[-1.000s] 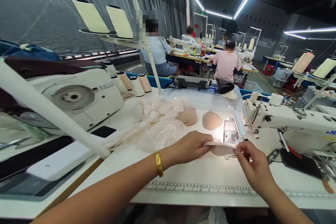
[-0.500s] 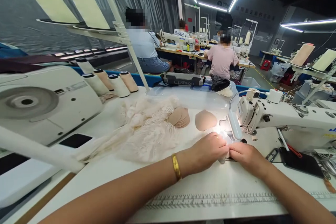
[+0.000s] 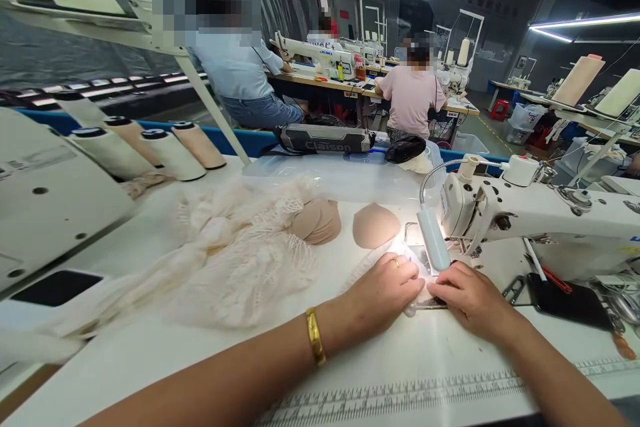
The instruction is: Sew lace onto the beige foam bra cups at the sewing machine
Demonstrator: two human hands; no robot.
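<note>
Left hand [image 3: 385, 292] and right hand [image 3: 470, 297] nearly meeting on a pale, sheer, lace-edged fabric piece [image 3: 369, 264]

The left fingers are drawn together, holding the fabric piece, its lace edge showing just left of them; the right fingers are narrow at its other side, though whether they pinch it or only press it I cannot tell. Just beyond the fingers hangs a pale grey tubular lamp [image 3: 434, 240], with a white sewing machine [image 3: 540, 210] beyond and to the right. A smooth, rounded beige pad [image 3: 376, 227] lies beyond the left fingers; farther left are a fanned stack of beige pads [image 3: 317, 222] and a loose heap of cream lace [image 3: 240, 270]. On the white bench [image 3: 450, 353], right of the right fingers, rests a flat black rectangular object [image 3: 570, 303]
</note>
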